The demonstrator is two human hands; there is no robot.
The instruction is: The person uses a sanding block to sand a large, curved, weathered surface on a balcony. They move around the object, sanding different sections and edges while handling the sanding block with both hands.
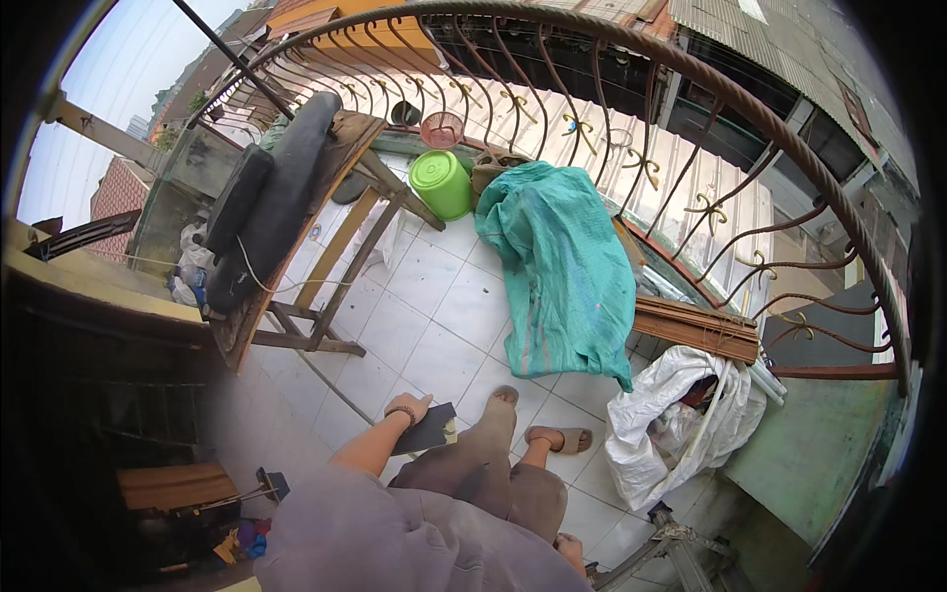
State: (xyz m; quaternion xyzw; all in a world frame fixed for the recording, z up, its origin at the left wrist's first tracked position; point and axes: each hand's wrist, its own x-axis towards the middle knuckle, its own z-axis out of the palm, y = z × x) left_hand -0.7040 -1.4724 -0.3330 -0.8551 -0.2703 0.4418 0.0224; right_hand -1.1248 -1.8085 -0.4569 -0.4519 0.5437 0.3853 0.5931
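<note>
My left hand (407, 407), with a dark bracelet at the wrist, is closed on a dark flat rectangular piece (424, 433). One edge of that piece shows a pale patch, and I cannot make out its kind. It is held low beside my left leg, above the tiled floor (434, 340). Only a small part of my right hand (569, 551) shows, down by my right thigh at the lower edge. Its fingers are mostly hidden, so whether it holds anything is unclear.
A wooden bench (326, 217) with long black padded pieces (281, 187) stands left. Ahead are a lime-green bucket (441, 185) and a heap under green tarpaulin (562, 257). Right lie bundled wooden slats (695, 329) and a white sack (641, 434). A curved metal railing (730, 89) bounds the balcony.
</note>
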